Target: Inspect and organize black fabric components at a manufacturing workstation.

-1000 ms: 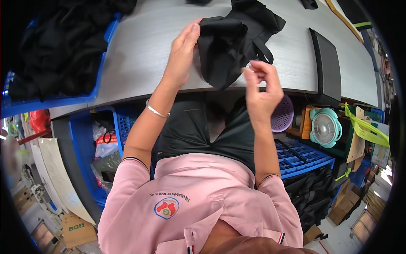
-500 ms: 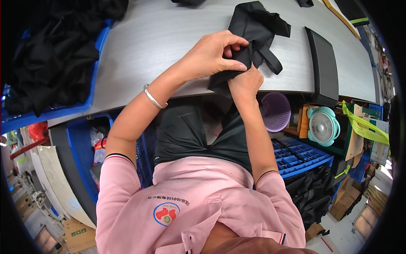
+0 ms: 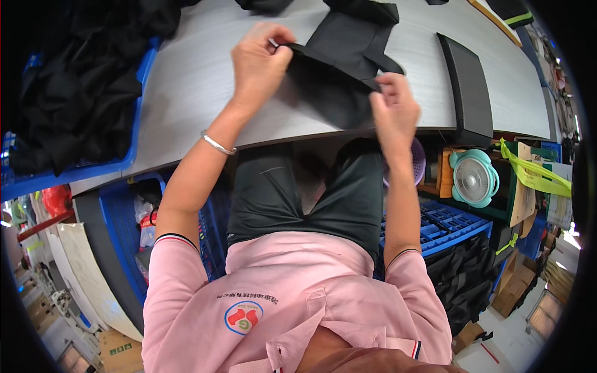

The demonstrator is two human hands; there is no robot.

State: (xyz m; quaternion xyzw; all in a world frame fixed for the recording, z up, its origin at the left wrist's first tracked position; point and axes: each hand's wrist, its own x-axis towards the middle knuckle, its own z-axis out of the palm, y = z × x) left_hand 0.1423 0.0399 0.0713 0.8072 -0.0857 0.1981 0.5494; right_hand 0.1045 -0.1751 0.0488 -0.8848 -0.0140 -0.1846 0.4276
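Observation:
A piece of black fabric (image 3: 348, 37) is stretched between my two hands over the near part of the grey-white table (image 3: 205, 74). My left hand (image 3: 264, 59), with a silver bangle on the wrist, pinches its left corner. At the opposite corner my right hand (image 3: 395, 105) grips the edge, its fingers slightly blurred. The near flap of the fabric hangs toward the table's front edge, and its far part lies on the tabletop. A narrow black strap shows just beyond my right hand.
On the left, a blue basket (image 3: 142, 87) is heaped with black fabric (image 3: 81, 81). A dark slanted panel (image 3: 466, 84) stands on the table's right. Below it are a purple basket (image 3: 418, 163), a mint-green fan (image 3: 474, 178) and a blue crate (image 3: 435, 224).
My hands, bunched together on the fabric before, have moved apart, the left up and leftward, the right to the right. The fabric is now spread between them.

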